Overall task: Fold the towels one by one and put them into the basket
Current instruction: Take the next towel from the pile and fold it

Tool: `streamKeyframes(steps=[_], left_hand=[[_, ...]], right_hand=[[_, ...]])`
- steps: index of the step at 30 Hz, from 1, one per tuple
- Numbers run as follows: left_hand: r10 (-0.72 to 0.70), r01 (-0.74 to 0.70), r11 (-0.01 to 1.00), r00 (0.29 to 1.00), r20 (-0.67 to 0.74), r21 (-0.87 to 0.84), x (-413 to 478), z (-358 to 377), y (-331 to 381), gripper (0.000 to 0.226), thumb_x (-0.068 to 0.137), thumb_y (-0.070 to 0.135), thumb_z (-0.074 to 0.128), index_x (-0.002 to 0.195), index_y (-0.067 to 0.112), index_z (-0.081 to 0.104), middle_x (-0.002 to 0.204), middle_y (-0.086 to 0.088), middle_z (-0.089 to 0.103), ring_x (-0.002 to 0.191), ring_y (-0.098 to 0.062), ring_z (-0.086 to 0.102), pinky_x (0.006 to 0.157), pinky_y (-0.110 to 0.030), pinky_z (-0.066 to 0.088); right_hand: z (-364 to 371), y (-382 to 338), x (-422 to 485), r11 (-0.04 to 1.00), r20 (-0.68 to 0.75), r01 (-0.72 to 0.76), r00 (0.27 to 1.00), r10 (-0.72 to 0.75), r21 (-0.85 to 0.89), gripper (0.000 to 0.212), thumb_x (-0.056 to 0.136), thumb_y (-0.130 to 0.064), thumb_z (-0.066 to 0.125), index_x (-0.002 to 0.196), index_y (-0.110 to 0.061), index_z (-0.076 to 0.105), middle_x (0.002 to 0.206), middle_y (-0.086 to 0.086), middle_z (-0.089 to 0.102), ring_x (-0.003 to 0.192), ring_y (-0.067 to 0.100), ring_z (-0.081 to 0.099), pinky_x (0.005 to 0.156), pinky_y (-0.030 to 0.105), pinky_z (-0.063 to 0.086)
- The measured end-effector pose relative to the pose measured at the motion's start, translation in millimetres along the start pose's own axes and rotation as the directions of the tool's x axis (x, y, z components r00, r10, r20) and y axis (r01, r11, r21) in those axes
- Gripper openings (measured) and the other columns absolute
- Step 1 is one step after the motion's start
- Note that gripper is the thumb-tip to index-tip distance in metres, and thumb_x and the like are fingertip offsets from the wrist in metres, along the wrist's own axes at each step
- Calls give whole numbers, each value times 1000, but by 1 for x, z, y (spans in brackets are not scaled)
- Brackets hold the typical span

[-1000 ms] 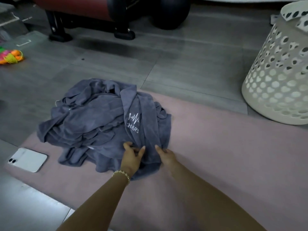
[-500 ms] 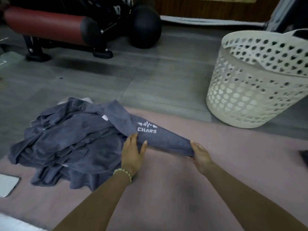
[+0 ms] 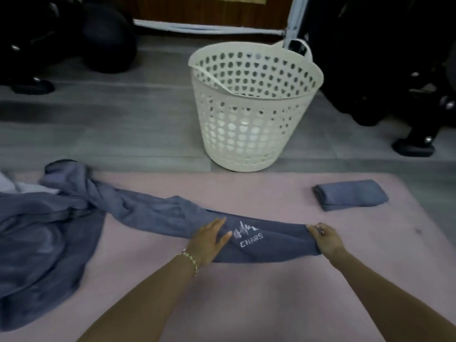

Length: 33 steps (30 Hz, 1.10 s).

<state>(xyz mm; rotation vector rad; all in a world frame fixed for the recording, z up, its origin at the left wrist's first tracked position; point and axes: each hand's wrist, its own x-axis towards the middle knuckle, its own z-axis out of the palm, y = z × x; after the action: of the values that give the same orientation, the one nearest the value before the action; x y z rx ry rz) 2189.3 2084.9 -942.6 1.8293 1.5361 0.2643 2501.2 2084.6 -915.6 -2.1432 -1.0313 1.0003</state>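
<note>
A heap of grey-blue towels lies crumpled on a pink mat, below and well to the left of the white perforated basket standing on the grey floor beyond the mat's far edge. One towel, the logo towel, now runs out of that heap as a long twisted band, ending in front of the basket and slightly to its right. A second earlier it was still bunched on top of the heap, with both hands at the heap's near edge. The left hand, a beaded bracelet at its wrist, lies on the band in front of the basket with fingers straight and grasps nothing. Just right of it is the white "CHARS" emblem. The right hand pinches the towel's free end between thumb and curled fingers. Farther right, in front of the basket and apart from both hands, a folded towel sits on the mat, not yet in the basket. The pull appears to have nearly separated one towel from the rest, although its tail is still tangled in the heap. It likely needs to be freed and spread flat before folding can start, and most of the task remains.
</note>
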Motion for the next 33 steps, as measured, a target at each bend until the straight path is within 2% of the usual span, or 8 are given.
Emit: streamKeyframes(steps=[5, 9, 14, 19, 22, 26, 30, 33], left_hand=[[-213, 211, 975, 977, 25, 74, 25, 44, -8, 72, 94, 56, 33, 151, 19, 8, 159, -1, 6, 146, -23, 11, 118, -37, 14], [-483, 469, 875, 862, -152, -121, 23, 47, -39, 75, 95, 52, 37, 152, 15, 3, 159, -8, -2, 145, -28, 7, 118, -40, 14], [-472, 354, 770, 876, -101, -531, 19, 43, -74, 29, 92, 21, 57, 114, 3, 54, 104, -11, 65, 103, -30, 61, 87, -35, 49], [-262, 178, 798, 963, -65, -576, 3, 41, -40, 29, 81, 11, 72, 106, 5, 56, 84, -16, 64, 63, -11, 59, 51, -27, 51], [-121, 194, 685, 981, 153, -702, -4, 31, -14, 38, 83, 11, 70, 117, 18, 54, 84, -16, 65, 68, -14, 65, 57, -24, 54], [-158, 269, 604, 963, 219, -750, -6, 1, -11, 12, 94, 9, 53, 101, 14, 61, 88, -15, 68, 67, -23, 69, 56, -26, 55], [-264, 104, 860, 929, -260, -500, -1, -5, -47, 14, 94, 20, 55, 81, 16, 56, 74, -6, 59, 58, -11, 56, 61, -30, 47], [-101, 99, 995, 987, -129, -28, 1, 2, -85, 59, 84, 66, 42, 125, 24, 54, 125, 2, 54, 114, -14, 50, 102, -28, 38]], right_hand=[[23, 39, 21, 987, 20, -37, 999, 40, -155, 26, 92, -21, 59, 73, -10, 46, 77, 11, 51, 80, 27, 50, 68, 31, 36], [61, 40, 10, 900, -10, 242, 965, -264, -362, 30, 87, -22, 64, 113, -8, 59, 114, 8, 57, 109, 28, 53, 93, 33, 39], [123, 6, -20, 968, 350, 239, 903, -250, 74, 7, 91, -16, 60, 97, -17, 64, 93, -6, 63, 86, 8, 59, 78, 12, 42], [168, -26, -36, 970, 517, 52, 839, -172, 238, 27, 88, -36, 63, 105, -15, 65, 93, -9, 64, 89, 7, 61, 80, 9, 45], [175, -35, -36, 954, 571, -102, 817, -81, 282, 43, 76, -57, 68, 98, -20, 69, 97, -3, 72, 97, 14, 67, 91, 32, 53], [175, -31, -33, 941, 563, -138, 824, -65, 310, 33, 85, -39, 66, 97, -9, 71, 95, 8, 73, 91, 21, 68, 87, 35, 56], [174, -18, -32, 929, 590, -162, 805, -71, 334, 17, 89, -22, 64, 77, -11, 71, 61, 0, 56, 63, 13, 53, 68, 20, 54], [167, -12, -28, 940, 564, -138, 823, -66, 312, 17, 90, -22, 62, 79, -11, 70, 65, 0, 57, 62, 9, 54, 68, 19, 51]])
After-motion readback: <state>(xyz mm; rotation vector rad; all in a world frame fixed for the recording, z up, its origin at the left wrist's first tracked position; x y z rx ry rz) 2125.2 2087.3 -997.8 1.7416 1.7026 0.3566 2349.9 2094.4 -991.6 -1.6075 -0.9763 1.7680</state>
